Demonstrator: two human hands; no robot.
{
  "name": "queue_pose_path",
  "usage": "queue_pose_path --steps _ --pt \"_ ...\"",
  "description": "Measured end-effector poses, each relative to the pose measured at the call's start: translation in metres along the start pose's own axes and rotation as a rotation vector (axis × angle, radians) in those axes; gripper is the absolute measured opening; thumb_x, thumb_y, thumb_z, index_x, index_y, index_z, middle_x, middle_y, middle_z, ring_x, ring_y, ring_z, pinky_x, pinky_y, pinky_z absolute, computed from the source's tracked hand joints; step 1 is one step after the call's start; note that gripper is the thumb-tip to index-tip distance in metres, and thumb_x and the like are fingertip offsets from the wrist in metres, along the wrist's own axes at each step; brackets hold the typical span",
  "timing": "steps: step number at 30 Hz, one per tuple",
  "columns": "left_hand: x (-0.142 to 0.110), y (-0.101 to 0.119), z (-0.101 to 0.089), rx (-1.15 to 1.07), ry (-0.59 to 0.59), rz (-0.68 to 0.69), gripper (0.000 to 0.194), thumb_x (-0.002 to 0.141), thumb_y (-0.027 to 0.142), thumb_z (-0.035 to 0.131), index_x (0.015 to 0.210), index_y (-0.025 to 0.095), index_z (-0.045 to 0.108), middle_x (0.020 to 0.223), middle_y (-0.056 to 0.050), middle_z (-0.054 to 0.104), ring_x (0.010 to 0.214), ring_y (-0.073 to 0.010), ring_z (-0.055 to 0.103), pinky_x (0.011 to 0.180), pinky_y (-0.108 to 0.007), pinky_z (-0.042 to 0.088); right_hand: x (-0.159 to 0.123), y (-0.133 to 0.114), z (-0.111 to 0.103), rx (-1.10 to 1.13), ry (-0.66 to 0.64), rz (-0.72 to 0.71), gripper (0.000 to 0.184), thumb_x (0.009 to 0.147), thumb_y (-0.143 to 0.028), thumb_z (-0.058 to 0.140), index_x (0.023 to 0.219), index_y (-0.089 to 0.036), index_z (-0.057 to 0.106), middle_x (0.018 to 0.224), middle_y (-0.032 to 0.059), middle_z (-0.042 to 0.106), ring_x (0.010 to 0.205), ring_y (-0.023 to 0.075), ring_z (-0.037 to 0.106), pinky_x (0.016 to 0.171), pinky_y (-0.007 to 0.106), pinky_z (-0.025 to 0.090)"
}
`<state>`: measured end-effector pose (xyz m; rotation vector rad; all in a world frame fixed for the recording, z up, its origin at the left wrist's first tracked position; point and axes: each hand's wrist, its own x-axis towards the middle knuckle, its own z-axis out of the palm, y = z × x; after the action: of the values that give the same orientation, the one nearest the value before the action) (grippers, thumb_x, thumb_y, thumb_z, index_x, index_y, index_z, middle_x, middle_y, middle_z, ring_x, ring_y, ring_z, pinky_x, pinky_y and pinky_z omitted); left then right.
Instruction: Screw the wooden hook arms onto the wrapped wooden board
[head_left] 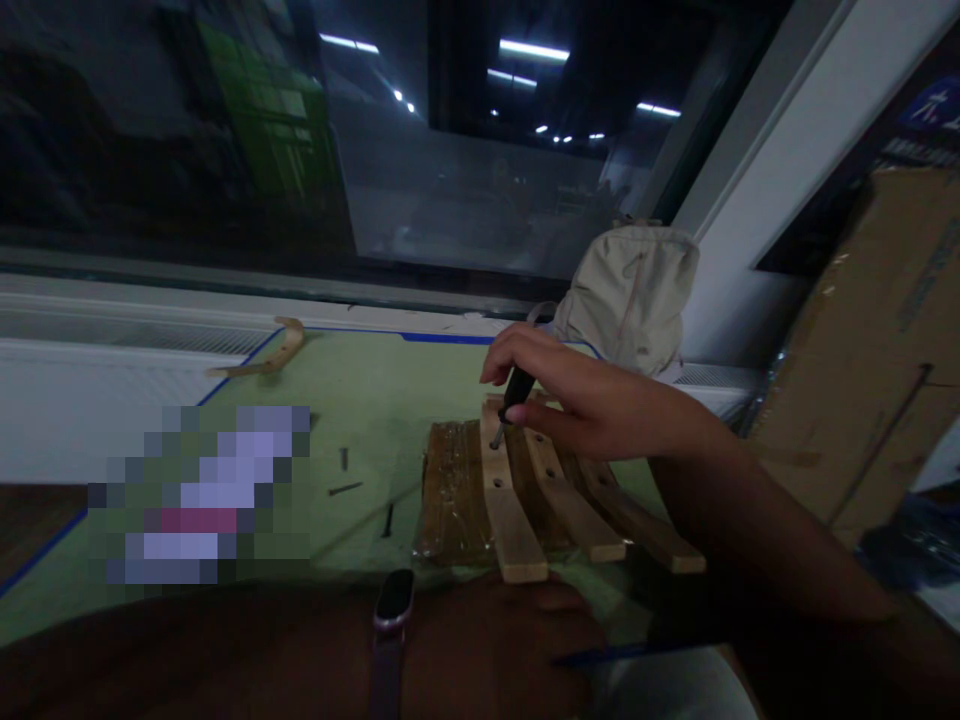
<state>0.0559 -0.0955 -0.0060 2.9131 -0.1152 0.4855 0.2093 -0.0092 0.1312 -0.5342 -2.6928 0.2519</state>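
Observation:
My right hand (pixel 555 385) is closed around the black handle of a screwdriver (pixel 517 392). Its metal shaft slants down to a hole in the leftmost curved wooden piece (pixel 516 530). Two more such pieces, a middle one (pixel 585 515) and a right one (pixel 660 535), lie beside it, partly under my right arm. All three rest on a flat brown block wrapped in clear film (pixel 454 490). My left hand (pixel 544 630) is at the near end of the leftmost piece, its fingers curled in shadow; what they hold, if anything, is hidden.
Several loose screws, one dark (pixel 388 520), lie left of the block on the green tabletop (pixel 360 380). A bent wooden piece (pixel 281 350) sits at the far left corner near a blurred-out patch (pixel 217 490). Behind are a beige backpack (pixel 637 290) and a window; cardboard (pixel 847 380) stands right.

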Motion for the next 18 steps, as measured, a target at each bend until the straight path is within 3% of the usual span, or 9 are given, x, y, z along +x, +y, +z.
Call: queue_pose_path --steps 2,4,7,9,11,14,16,18 --pt "-0.001 0.000 0.000 -0.007 0.000 0.004 0.026 0.096 0.033 0.050 0.083 0.016 0.064 0.104 -0.006 0.063 0.102 -0.0201 0.057 0.092 -0.032 0.046 0.001 0.001 -0.001 0.139 -0.049 -0.023 0.013 0.092 -0.013 0.049 0.104 -0.016 0.053 0.101 0.0073 0.062 0.093 0.0149 0.057 0.082 0.029 0.045" --pt "-0.001 0.000 0.001 -0.005 0.006 0.006 0.025 0.095 0.034 0.051 0.082 0.016 0.063 0.105 -0.006 0.063 0.103 -0.0205 0.056 0.093 -0.032 0.046 0.002 0.002 0.001 0.142 -0.029 0.002 0.005 0.092 -0.017 0.055 0.096 -0.017 0.056 0.093 0.0041 0.064 0.085 0.0137 0.059 0.076 0.027 0.043" --pt "-0.001 0.000 0.000 0.006 0.021 0.005 0.024 0.094 0.034 0.053 0.081 0.017 0.063 0.107 -0.006 0.063 0.103 -0.0200 0.056 0.092 -0.031 0.046 0.005 0.001 0.009 -0.132 0.108 0.143 0.022 0.087 -0.036 0.065 0.080 -0.017 0.058 0.074 0.0015 0.061 0.074 0.0154 0.056 0.070 0.028 0.039" --pt "0.000 0.000 0.000 0.009 0.031 0.009 0.025 0.094 0.034 0.052 0.080 0.017 0.063 0.108 -0.006 0.063 0.103 -0.0195 0.056 0.092 -0.031 0.045 0.005 0.000 0.013 -0.273 0.154 0.237 0.031 0.089 -0.044 0.061 0.075 -0.017 0.057 0.068 0.0011 0.056 0.069 0.0159 0.053 0.068 0.029 0.038" --pt "0.000 0.000 0.000 0.007 0.028 0.008 0.025 0.094 0.033 0.053 0.079 0.016 0.063 0.106 -0.006 0.064 0.103 -0.0192 0.057 0.092 -0.031 0.045 0.004 0.000 0.011 -0.241 0.123 0.202 0.027 0.093 -0.041 0.054 0.085 -0.016 0.059 0.080 0.0052 0.060 0.078 0.0181 0.055 0.072 0.031 0.041" --pt "0.000 0.000 0.000 0.001 0.008 0.009 0.023 0.093 0.034 0.054 0.080 0.016 0.063 0.106 -0.006 0.065 0.102 -0.0194 0.057 0.092 -0.031 0.045 0.001 0.000 0.003 -0.018 0.014 0.032 0.021 0.094 -0.023 0.049 0.112 -0.013 0.054 0.111 0.0129 0.060 0.104 0.0198 0.055 0.087 0.034 0.044" --pt "0.000 -0.001 0.000 -0.005 0.012 0.010 0.024 0.093 0.035 0.054 0.081 0.016 0.063 0.105 -0.006 0.065 0.102 -0.0197 0.057 0.091 -0.031 0.045 0.000 0.001 -0.001 0.122 -0.046 -0.003 0.026 0.094 -0.015 0.046 0.119 -0.014 0.050 0.112 0.0112 0.061 0.103 0.0169 0.056 0.087 0.032 0.045" --pt "0.000 -0.001 0.001 -0.008 0.023 0.015 0.025 0.094 0.035 0.053 0.081 0.016 0.063 0.103 -0.006 0.064 0.100 -0.0197 0.057 0.090 -0.031 0.046 0.001 0.002 -0.001 0.166 -0.047 0.010 0.021 0.094 -0.016 0.049 0.114 -0.016 0.053 0.103 0.0068 0.064 0.092 0.0145 0.059 0.081 0.029 0.045"
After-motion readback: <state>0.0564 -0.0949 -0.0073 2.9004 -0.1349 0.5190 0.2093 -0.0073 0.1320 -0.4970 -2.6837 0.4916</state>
